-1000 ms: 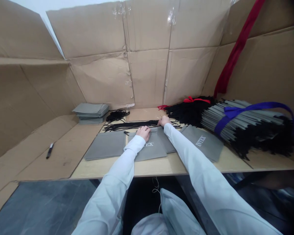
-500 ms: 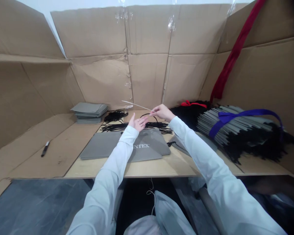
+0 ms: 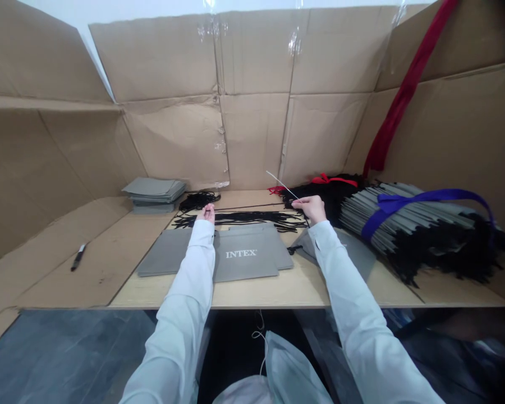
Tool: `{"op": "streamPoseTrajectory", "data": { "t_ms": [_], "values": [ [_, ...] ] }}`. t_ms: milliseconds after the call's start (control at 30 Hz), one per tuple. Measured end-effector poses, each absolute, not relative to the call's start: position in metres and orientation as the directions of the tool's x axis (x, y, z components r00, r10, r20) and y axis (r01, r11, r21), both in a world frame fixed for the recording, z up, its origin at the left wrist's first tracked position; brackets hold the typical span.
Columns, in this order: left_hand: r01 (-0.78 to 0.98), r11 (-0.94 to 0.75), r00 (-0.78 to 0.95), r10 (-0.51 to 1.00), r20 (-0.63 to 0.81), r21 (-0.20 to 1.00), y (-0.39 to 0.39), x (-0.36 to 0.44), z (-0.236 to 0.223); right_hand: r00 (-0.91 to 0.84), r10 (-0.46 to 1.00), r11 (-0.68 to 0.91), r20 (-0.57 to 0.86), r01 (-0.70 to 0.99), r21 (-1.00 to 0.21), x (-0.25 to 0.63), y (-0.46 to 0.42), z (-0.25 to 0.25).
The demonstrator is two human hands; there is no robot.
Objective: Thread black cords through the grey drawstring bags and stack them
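A black cord is stretched between my hands above the table. My left hand is closed on its left part. My right hand pinches a thin pale wire, which slants up and to the left from the fingertips; the cord also reaches this hand. Below lie several loose black cords in a row. Nearer to me is a pile of flat grey pouches, the top one printed INTEX. Another grey pouch with a black drawstring lies partly under my right forearm.
A stack of grey pieces and a tangle of black cord sit at the back left. On the right are a blue-ribboned bundle of grey pouches and a black heap with a red tie. A marker lies left; cardboard walls enclose the table.
My hands have moved apart, the left one leftward and closing from open, the right one rightward with the wire. The black cord is now taut between them.
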State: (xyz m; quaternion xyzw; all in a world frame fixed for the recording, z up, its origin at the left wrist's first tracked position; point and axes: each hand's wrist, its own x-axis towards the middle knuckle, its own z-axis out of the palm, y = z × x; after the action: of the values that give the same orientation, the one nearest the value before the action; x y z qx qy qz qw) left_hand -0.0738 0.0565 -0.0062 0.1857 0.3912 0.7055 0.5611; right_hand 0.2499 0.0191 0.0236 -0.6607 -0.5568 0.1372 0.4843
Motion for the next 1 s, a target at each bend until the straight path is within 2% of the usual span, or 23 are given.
{"op": "streamPoseTrajectory", "data": {
  "t_ms": [100, 167, 267, 367, 433, 500, 567, 700, 833, 1000],
  "values": [
    [-0.714, -0.035, -0.314, 0.909, -0.275, 0.699, 0.052, -0.07, -0.007, 0.368, 0.869, 0.035, 0.33, 0.62, -0.784, 0.258, 0.025, 0.009],
    [-0.725, -0.034, -0.315, 0.905, -0.287, 0.688, 0.048, -0.064, -0.007, 0.381, 0.87, -0.002, 0.314, 0.639, -0.769, 0.264, 0.027, 0.002],
    [-0.682, -0.04, -0.329, 0.908, -0.258, 0.73, 0.043, -0.054, -0.009, 0.413, 0.868, -0.105, 0.275, 0.694, -0.713, 0.272, 0.027, -0.004],
    [-0.638, -0.046, -0.358, 0.902, -0.243, 0.769, 0.043, -0.049, -0.013, 0.464, 0.835, -0.217, 0.296, 0.772, -0.598, 0.275, 0.022, -0.007],
    [-0.606, -0.054, -0.372, 0.901, -0.223, 0.794, 0.045, -0.047, -0.016, 0.469, 0.82, -0.249, 0.329, 0.809, -0.533, 0.275, 0.021, -0.008],
    [-0.573, -0.045, -0.359, 0.911, -0.201, 0.818, 0.047, -0.045, -0.018, 0.468, 0.821, -0.258, 0.327, 0.815, -0.518, 0.275, 0.021, -0.01],
    [-0.541, -0.036, -0.335, 0.926, -0.176, 0.84, 0.048, -0.042, -0.02, 0.439, 0.842, -0.205, 0.313, 0.798, -0.567, 0.275, 0.022, -0.012],
    [-0.478, -0.016, -0.242, 0.963, -0.114, 0.878, 0.043, -0.032, -0.017, 0.22, 0.88, 0.138, 0.422, 0.731, -0.669, 0.26, 0.024, -0.012],
    [-0.453, 0.044, -0.122, 0.986, -0.11, 0.891, 0.036, -0.026, -0.01, -0.01, 0.872, 0.331, 0.49, 0.75, -0.573, 0.229, 0.018, -0.006],
    [-0.443, 0.015, -0.094, 0.994, -0.063, 0.896, 0.033, -0.028, -0.008, -0.152, 0.898, 0.324, 0.413, 0.863, -0.388, 0.203, 0.011, -0.004]
  ]
}}
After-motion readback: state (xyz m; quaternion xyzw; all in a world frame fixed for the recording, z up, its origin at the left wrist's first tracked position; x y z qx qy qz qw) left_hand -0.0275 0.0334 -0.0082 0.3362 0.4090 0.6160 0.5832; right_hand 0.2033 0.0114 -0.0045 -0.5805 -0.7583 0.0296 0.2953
